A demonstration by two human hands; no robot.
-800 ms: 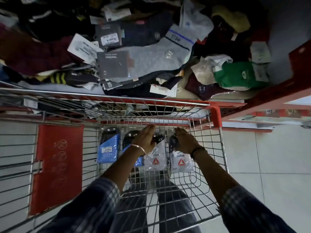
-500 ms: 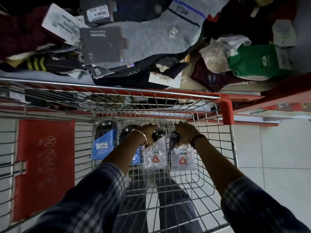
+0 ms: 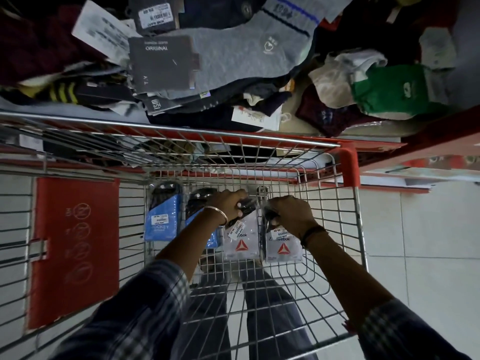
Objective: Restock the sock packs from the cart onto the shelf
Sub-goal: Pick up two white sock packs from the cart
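Observation:
Several sock packs lie side by side at the far end of the wire cart [image 3: 335, 229]. My left hand [image 3: 230, 203] grips the dark top of a white Reebok pack [image 3: 242, 242]. Right beside it, my right hand [image 3: 289, 214] is closed on the top of a second white Reebok pack [image 3: 283, 249]. Two blue packs lie to the left: one [image 3: 161, 222] in full view, the other [image 3: 213, 236] mostly hidden under my left forearm. Beyond the cart's rim is the red-edged shelf [image 3: 389, 144], piled with loose socks.
The pile holds a large grey sock [image 3: 246, 50] with a dark "ORIGINAL" card [image 3: 162, 63], a green sock [image 3: 397, 92] and maroon ones. A red child-seat flap [image 3: 75, 250] stands at the cart's left. White tiled floor [image 3: 428, 229] lies to the right.
Both hands have closed tighter on the tops of the two Reebok packs. The view has shifted a little, with the shelf sliding toward the top of the frame.

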